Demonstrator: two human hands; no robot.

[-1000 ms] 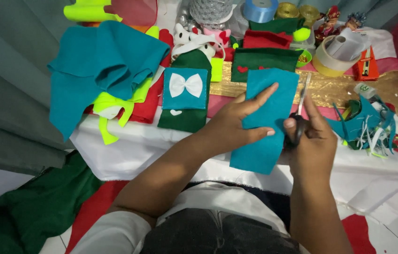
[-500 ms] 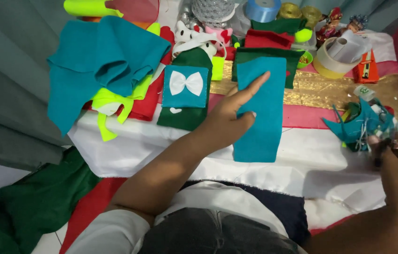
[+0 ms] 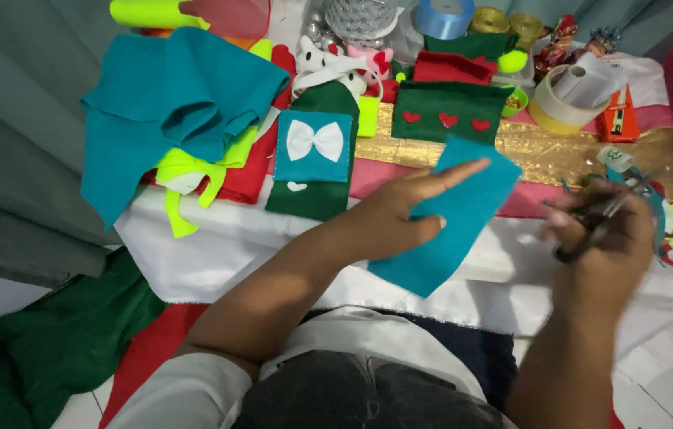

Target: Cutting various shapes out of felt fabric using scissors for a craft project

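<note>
Your left hand (image 3: pixel 400 218) still pinches the teal felt strip (image 3: pixel 452 214), now tilted above the desk (image 3: pixel 217 246), while your right hand (image 3: pixel 603 230), closed on dark scissors (image 3: pixel 591 222), has swung back toward it for cutting.

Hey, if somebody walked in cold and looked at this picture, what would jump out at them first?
Probably the teal felt strip at the centre, held by the left hand above the white cloth of the table. Next, the right hand, blurred at the right, gripping dark scissors. Then the big crumpled teal fabric at upper left and the green felt piece with a white bow beside it.
</note>
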